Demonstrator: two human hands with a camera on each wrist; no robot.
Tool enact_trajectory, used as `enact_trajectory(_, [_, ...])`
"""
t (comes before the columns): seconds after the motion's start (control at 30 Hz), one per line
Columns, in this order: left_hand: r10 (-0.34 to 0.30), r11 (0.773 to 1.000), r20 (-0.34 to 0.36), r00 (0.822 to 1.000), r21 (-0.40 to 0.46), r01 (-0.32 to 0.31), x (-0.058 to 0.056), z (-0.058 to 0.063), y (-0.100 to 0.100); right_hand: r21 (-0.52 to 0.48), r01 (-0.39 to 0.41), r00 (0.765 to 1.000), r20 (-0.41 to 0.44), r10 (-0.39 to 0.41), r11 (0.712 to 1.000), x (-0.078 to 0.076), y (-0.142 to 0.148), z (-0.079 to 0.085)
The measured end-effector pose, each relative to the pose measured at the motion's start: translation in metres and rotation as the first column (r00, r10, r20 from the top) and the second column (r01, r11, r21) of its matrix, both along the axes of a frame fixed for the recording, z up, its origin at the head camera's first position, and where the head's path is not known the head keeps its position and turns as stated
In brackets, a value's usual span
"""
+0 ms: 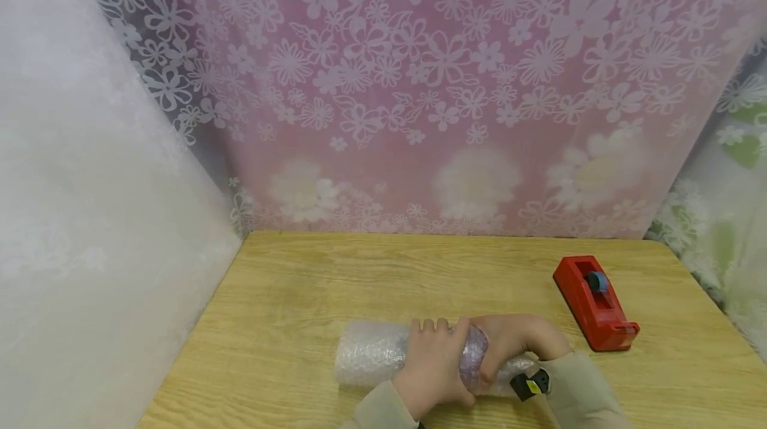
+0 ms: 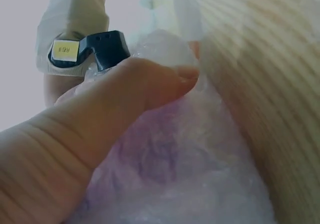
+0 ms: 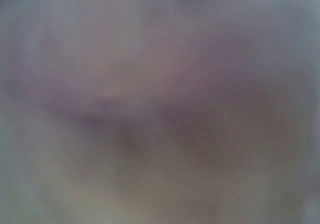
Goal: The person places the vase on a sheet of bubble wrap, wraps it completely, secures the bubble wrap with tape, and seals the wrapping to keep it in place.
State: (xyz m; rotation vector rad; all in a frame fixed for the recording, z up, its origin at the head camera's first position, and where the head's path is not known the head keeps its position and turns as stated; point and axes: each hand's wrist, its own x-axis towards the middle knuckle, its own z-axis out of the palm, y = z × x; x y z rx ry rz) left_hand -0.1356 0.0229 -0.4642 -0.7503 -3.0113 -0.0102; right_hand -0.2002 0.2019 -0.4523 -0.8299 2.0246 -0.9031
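A roll of clear bubble wrap [image 1: 371, 352] lies crosswise near the table's front, and something purple [image 1: 473, 352] shows through its layers right of the middle. My left hand [image 1: 434, 366] holds the roll from above, with fingers over the far side and thumb toward the near side. In the left wrist view, that thumb [image 2: 145, 83] lies along the wrap [image 2: 200, 184]. Just to its right, my right hand [image 1: 515, 339] bends round the purple part, gripping the wrap near its right end. The right wrist view is too blurred and close to make out. What the purple thing is stays hidden.
A red tape dispenser [image 1: 596, 302] with a small roll of tape stands on the wooden table [image 1: 359, 269], to the right of the hands. Pink floral cloth [image 1: 419, 116] hangs behind the table, with pale cloth at both sides. A black wrist mount [image 1: 530, 384] sits at the right sleeve.
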Motion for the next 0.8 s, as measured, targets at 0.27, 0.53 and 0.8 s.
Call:
enact_trajectory(0.27, [-0.039,0.999,0.044,0.998,0.033,0.037,-0.007,-0.001,-0.002,0.059,0.043,0.999,-0.008,-0.043,0.997,-0.002,-0.001,-0.002])
enact_trajectory(0.53, [-0.034,0.999,0.105,0.994,0.019,0.032,-0.010,0.003,0.002,0.131,0.201,0.953,-0.256,-0.162,0.971,0.023,0.002,0.010])
enact_trajectory(0.8, [-0.002,1.000,0.149,0.989,-0.008,0.003,-0.014,0.005,0.002,0.143,0.346,0.686,-0.713,-0.146,0.927,0.063,-0.013,0.014])
